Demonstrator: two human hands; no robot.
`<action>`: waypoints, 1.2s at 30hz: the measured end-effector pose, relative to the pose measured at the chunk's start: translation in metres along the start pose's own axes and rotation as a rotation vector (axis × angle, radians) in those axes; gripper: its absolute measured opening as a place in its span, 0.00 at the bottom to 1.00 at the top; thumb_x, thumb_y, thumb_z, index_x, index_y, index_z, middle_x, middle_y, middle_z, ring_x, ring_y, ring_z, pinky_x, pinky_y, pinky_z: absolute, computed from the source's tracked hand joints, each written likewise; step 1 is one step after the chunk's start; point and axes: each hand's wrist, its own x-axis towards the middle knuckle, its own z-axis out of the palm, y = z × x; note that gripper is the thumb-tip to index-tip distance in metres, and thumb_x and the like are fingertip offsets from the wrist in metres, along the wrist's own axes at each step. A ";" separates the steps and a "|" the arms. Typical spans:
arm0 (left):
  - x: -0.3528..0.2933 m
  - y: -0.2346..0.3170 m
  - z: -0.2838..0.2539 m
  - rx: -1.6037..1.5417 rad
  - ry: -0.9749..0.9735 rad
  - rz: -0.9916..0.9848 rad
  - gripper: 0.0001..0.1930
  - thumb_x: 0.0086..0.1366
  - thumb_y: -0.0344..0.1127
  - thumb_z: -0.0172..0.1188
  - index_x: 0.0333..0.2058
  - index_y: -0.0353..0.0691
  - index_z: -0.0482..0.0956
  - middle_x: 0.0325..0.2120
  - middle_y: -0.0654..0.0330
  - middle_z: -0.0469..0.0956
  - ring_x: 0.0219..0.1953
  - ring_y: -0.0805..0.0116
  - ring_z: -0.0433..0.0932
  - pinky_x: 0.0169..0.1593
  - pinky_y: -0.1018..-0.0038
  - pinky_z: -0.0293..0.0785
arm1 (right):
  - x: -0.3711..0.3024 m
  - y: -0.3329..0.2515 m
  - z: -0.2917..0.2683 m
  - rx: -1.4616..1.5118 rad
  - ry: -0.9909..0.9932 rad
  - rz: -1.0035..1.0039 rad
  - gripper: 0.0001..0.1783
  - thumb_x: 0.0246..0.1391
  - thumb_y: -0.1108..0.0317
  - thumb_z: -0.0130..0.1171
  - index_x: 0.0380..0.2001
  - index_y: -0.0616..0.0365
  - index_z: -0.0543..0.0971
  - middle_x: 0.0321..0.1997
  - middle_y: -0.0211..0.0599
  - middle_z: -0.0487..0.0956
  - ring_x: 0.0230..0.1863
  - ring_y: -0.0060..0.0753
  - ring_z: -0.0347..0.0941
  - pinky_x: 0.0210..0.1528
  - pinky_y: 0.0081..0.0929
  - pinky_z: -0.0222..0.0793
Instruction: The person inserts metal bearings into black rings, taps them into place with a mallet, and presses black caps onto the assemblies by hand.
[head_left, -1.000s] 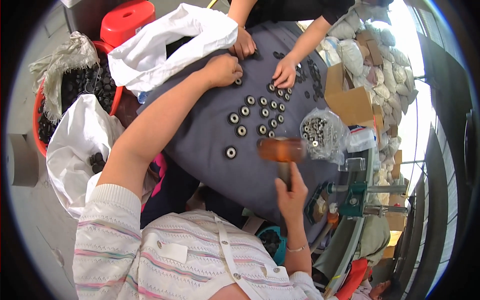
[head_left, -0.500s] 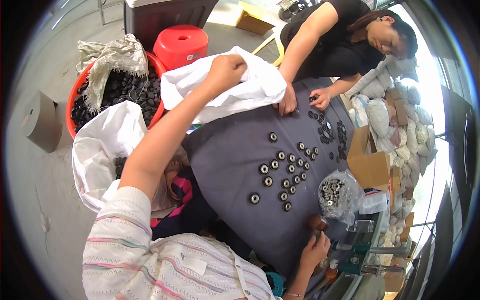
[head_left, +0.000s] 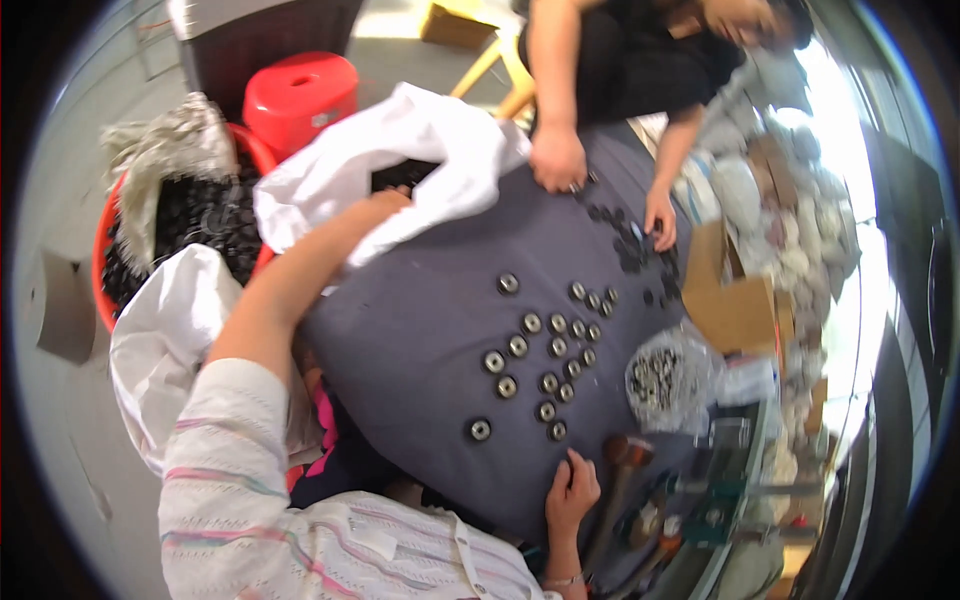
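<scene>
My left hand (head_left: 388,198) reaches into the mouth of a white woven sack (head_left: 425,125); its fingers are hidden by the sack. Dark round pieces (head_left: 405,173) show inside. On the grey cloth-covered table (head_left: 400,330) lie several black rings with metal centres (head_left: 531,323), spread in a loose group. My right hand (head_left: 572,490) is raised just short of the nearest ring, its fingers partly bent and apart, with nothing in them. Close to its right lies a mallet with a brown head (head_left: 628,450).
A clear bag of small metal parts (head_left: 660,378) and a cardboard box (head_left: 735,305) stand right. Across the table, a co-worker's hands (head_left: 560,158) handle black pieces. A red tub (head_left: 103,270) of black parts and a red stool (head_left: 300,95) are left. A green metal tool (head_left: 715,515) is lower right.
My left hand has gone down into the sack from above its rim. My right hand has moved left, away from the mallet. The view has shifted; a co-worker's hand moved toward the black pieces.
</scene>
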 end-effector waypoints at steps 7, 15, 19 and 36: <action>-0.185 -0.160 0.119 -0.109 0.089 0.148 0.14 0.52 0.30 0.61 0.39 0.37 0.82 0.35 0.49 0.82 0.38 0.53 0.80 0.45 0.64 0.74 | -0.001 0.006 -0.006 0.078 0.021 0.124 0.08 0.50 0.81 0.56 0.36 0.65 0.78 0.21 0.38 0.68 0.19 0.32 0.64 0.23 0.26 0.60; -0.107 -0.082 0.067 -0.226 0.214 0.146 0.14 0.52 0.30 0.61 0.39 0.37 0.82 0.35 0.51 0.82 0.37 0.54 0.80 0.45 0.65 0.74 | -0.004 0.007 -0.005 0.069 0.028 0.116 0.08 0.48 0.78 0.59 0.35 0.63 0.78 0.20 0.40 0.68 0.20 0.41 0.67 0.23 0.34 0.64; -0.087 -0.065 0.053 -0.298 0.268 0.115 0.15 0.51 0.30 0.62 0.40 0.37 0.81 0.35 0.51 0.81 0.36 0.54 0.80 0.45 0.65 0.74 | 0.000 0.013 -0.007 0.083 0.038 0.087 0.08 0.49 0.78 0.59 0.35 0.63 0.78 0.21 0.40 0.69 0.20 0.40 0.67 0.23 0.33 0.64; -0.135 -0.103 0.072 -0.608 0.577 -0.059 0.16 0.50 0.30 0.63 0.41 0.36 0.81 0.36 0.53 0.81 0.34 0.56 0.80 0.44 0.66 0.74 | 0.205 0.013 0.071 -0.076 0.005 -0.191 0.23 0.53 0.59 0.59 0.51 0.58 0.74 0.53 0.43 0.72 0.56 0.50 0.66 0.57 0.48 0.61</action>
